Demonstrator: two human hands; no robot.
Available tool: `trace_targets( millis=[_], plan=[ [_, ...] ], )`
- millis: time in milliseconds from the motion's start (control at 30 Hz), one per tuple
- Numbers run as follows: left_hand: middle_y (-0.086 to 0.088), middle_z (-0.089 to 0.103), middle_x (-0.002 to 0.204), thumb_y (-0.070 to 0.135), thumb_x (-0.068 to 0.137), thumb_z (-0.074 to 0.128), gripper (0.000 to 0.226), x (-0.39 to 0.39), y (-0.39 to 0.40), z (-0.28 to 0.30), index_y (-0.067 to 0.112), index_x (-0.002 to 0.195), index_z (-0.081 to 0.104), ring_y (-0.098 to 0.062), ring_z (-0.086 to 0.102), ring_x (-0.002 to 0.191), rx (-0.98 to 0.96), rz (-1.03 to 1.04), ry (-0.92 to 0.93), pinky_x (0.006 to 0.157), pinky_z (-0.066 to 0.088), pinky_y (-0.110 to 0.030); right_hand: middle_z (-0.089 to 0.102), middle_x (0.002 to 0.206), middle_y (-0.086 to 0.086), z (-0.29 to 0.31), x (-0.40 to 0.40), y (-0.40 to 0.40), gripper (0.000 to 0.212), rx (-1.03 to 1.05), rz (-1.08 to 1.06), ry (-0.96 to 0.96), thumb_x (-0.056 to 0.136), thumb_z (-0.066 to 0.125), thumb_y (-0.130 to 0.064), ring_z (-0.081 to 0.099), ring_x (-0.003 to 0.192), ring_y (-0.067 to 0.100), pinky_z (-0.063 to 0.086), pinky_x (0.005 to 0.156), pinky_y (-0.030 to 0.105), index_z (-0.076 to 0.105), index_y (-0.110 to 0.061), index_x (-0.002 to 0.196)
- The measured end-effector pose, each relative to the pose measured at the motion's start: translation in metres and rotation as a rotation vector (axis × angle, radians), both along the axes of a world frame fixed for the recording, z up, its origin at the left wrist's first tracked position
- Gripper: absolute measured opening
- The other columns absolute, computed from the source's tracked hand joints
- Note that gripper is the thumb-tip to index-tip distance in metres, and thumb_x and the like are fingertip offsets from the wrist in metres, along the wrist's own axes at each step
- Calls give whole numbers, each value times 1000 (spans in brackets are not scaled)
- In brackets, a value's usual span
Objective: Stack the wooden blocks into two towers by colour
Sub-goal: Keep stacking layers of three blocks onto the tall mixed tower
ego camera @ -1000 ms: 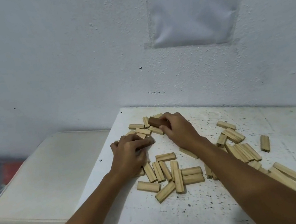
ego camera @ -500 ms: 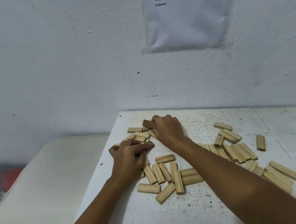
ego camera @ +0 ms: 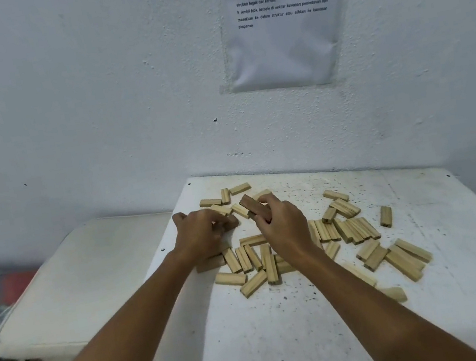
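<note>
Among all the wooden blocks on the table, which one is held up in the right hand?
The dark brown block, pinched by the right hand and tilted above the pile. The loose blocks around it are pale wood and lie flat on the white table.

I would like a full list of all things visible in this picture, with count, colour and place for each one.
dark brown blocks: at least two, one held by the right hand, one under the left hand's fingers, rear left of the table
light wooden blocks: several dozen, pale tan, scattered flat on the table
table: one, white with dark specks, against the wall
cushion: one, cream, left of the table
printed sheet: one, white, on the wall
left hand: fingers curled on a dark block
right hand: gripping a dark block
</note>
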State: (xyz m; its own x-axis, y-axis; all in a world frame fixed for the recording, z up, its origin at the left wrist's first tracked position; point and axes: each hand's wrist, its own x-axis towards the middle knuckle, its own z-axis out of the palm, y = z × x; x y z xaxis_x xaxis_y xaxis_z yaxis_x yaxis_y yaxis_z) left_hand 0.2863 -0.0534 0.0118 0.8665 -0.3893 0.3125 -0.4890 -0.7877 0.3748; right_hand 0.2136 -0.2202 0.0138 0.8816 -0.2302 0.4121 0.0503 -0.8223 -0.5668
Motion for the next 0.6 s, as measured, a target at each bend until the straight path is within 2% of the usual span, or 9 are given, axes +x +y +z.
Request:
trace_targets(
  millis=[67, 167, 233, 367, 467, 600],
  plan=[
    [9, 71, 93, 30, 88, 68, 12, -2, 0, 2, 31, 98, 75, -13, 62, 91, -66, 3, -3, 79, 19, -32, 67, 92, 8, 0, -26, 3, 36, 28, 5, -2, 93, 59, -21, 60, 85, 23, 50, 72, 36, 57, -13, 129],
    [8, 72, 83, 27, 82, 75, 11, -12, -2, 6, 24, 92, 77, -12, 65, 81, -123, -42, -14, 88, 39, -35, 66, 93, 8, -3, -62, 5, 36, 39, 19, 11, 93, 60, -22, 59, 86, 23, 50, 74, 36, 58, -14, 127],
    [2, 74, 88, 18, 78, 76, 14, -20, -6, 7, 20, 92, 78, -14, 68, 81, -140, -62, 46, 80, 48, -31, 68, 98, 8, -5, -82, 4, 37, 42, 29, 18, 92, 61, -22, 61, 89, 23, 51, 76, 37, 58, -13, 128],
    [-2, 74, 92, 9, 80, 73, 16, -39, -14, 8, 12, 95, 76, -14, 64, 79, -189, -102, 28, 73, 49, -28, 68, 107, 7, -3, -115, -3, 42, 49, 33, 30, 90, 63, -23, 62, 95, 23, 53, 79, 38, 56, -17, 131],
    [0, 70, 84, 6, 78, 73, 16, -64, -14, 14, 9, 93, 76, -9, 57, 70, -221, -177, -29, 68, 45, -26, 69, 107, 7, 2, -140, -13, 42, 49, 84, 65, 87, 65, -23, 63, 91, 21, 54, 77, 39, 57, -18, 128],
    [7, 63, 78, 14, 74, 74, 20, -115, -2, 10, 16, 93, 77, -2, 57, 66, -240, -268, -4, 62, 44, -20, 70, 104, 4, 5, -172, -25, 38, 40, 127, 145, 85, 68, -22, 63, 90, 19, 50, 76, 33, 62, -16, 122]
  ],
)
